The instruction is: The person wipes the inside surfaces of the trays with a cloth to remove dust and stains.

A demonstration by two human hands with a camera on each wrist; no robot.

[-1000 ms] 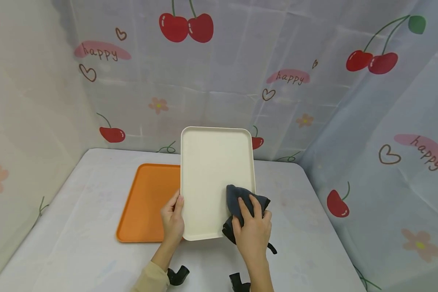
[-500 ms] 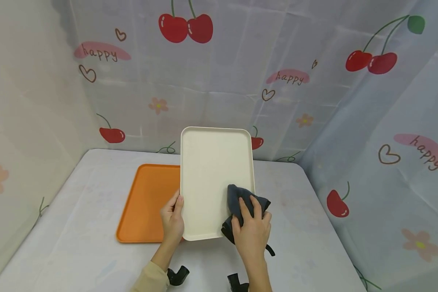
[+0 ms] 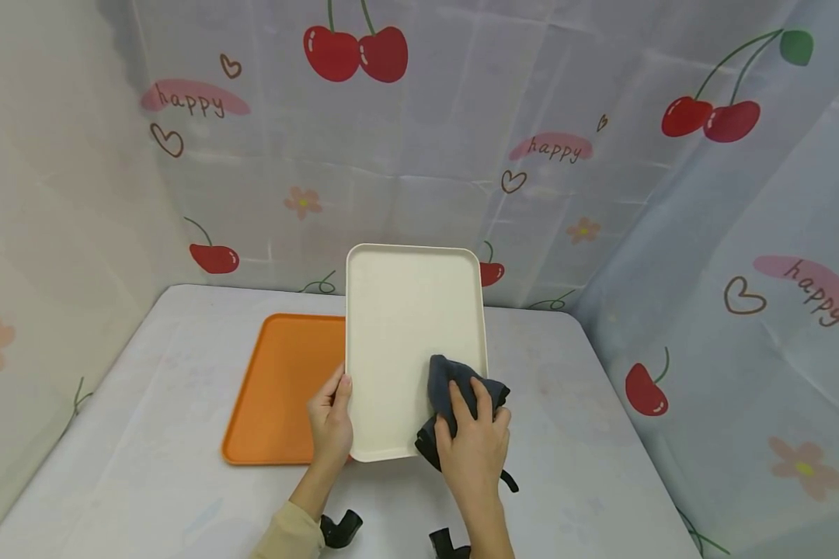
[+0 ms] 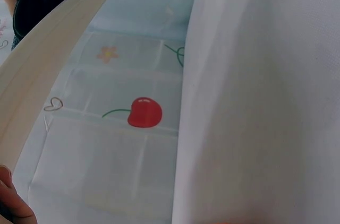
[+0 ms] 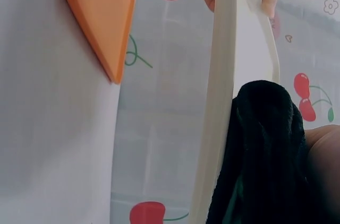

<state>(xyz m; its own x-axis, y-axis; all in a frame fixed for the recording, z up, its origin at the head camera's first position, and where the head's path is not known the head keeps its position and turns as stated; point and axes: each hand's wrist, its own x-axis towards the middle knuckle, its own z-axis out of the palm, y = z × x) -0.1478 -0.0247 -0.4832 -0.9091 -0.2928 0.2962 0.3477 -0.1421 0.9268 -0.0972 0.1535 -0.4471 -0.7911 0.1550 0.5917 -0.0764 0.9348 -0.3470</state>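
A cream rectangular tray (image 3: 412,326) is held up off the table and tilted toward the head camera. My left hand (image 3: 332,419) grips its left edge, thumb on the front and fingers behind. In the right wrist view those fingers wrap the far edge of the tray (image 5: 220,75). My right hand (image 3: 475,446) holds a folded dark grey cloth (image 3: 450,384) against the tray's lower right part, fingers spread over it. The cloth (image 5: 265,149) lies along the tray's face in the right wrist view. Only fingertips of the left hand (image 4: 16,203) show in the left wrist view.
An orange tray (image 3: 287,388) lies flat on the white-covered table (image 3: 168,404), partly hidden behind the cream tray. A curtain printed with cherries (image 3: 426,155) stands behind the table and along its sides. Black wrist mounts (image 3: 341,528) sit by both wrists.
My right hand has shifted slightly left and down with the cloth across the cream tray. The left hand and the tray stay almost still.
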